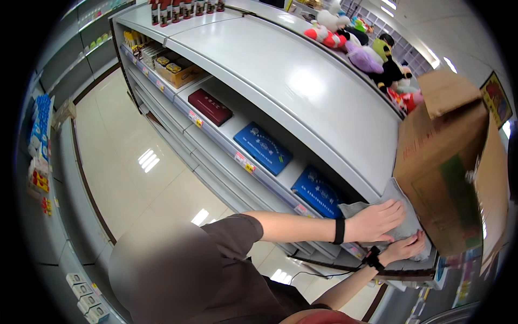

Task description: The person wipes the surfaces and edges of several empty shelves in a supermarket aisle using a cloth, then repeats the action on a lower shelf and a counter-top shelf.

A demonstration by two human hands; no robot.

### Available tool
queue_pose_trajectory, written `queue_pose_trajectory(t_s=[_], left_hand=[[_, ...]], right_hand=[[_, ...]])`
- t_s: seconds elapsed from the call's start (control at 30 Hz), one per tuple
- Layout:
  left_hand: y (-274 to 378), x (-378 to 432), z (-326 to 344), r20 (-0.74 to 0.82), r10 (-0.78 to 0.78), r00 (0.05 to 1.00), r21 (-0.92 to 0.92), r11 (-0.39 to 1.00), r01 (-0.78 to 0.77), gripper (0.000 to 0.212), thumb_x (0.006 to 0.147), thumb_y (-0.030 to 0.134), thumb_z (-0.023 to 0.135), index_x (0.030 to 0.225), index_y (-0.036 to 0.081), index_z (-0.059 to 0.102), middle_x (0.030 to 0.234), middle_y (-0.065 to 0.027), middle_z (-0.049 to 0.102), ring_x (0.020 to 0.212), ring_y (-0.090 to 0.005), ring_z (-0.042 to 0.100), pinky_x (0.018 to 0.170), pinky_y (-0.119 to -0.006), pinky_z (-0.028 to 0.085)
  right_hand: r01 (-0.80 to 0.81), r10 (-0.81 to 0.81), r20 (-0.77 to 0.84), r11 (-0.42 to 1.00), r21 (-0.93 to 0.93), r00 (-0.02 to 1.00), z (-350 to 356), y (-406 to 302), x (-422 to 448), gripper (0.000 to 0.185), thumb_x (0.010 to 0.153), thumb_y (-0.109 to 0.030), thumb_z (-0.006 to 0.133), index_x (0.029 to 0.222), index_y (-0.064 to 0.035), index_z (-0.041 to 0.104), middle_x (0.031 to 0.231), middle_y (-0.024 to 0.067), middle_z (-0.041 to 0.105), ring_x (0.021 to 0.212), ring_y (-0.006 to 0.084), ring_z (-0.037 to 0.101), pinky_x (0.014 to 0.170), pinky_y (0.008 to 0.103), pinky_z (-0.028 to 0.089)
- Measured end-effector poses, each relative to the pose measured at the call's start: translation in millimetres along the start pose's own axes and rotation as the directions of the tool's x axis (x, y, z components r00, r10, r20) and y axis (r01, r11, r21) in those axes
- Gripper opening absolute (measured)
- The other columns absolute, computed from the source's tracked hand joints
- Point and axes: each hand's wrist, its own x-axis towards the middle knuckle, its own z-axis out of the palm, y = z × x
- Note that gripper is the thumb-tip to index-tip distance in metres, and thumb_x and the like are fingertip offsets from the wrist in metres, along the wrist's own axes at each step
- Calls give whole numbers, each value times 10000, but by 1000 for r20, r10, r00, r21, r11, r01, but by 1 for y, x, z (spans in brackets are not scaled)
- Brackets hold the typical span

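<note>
A grey cloth is spread over the near right corner of the white shelf unit, beside a large cardboard box. My left hand lies palm down on the cloth, its fingers bent a little over it. Just below, my right hand has its fingers on the cloth's lower part, close to the shelf edge. Both wrists wear black bands, and a dark cable runs from the right one. The parts of the cloth under my palms are hidden.
Below the white shelf top, blue flat boxes, a dark red box and a carton of small packs sit on a lower shelf. Plush toys line the far side. Several small bottles stand at the far end.
</note>
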Motion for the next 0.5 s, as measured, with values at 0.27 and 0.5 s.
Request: queue_pose_trajectory(t_s=[0.27, 0.5], left_hand=[[-116, -54, -115, -87, 29, 996, 295, 955, -2, 728, 765, 582, 640, 1184, -8, 560, 1171, -136, 587, 1172, -284, 513, 1038, -412, 389], [-233, -104, -240, -63, 25, 998, 339, 941, -2, 652, 800, 561, 616, 1125, -4, 597, 1138, -137, 607, 1133, -272, 549, 985, -380, 434]], right_hand=[[142, -142, -29, 990, -5, 989, 52, -156, -27, 441, 1041, -344, 411, 1124, 12, 657, 1203, 180, 641, 1128, 366, 581, 1044, 530, 358], [196, -196, -46, 980, -19, 979, 93, -325, -39, 455, 1034, -394, 404, 1073, -30, 676, 1120, 136, 677, 1063, 338, 615, 960, 482, 412]])
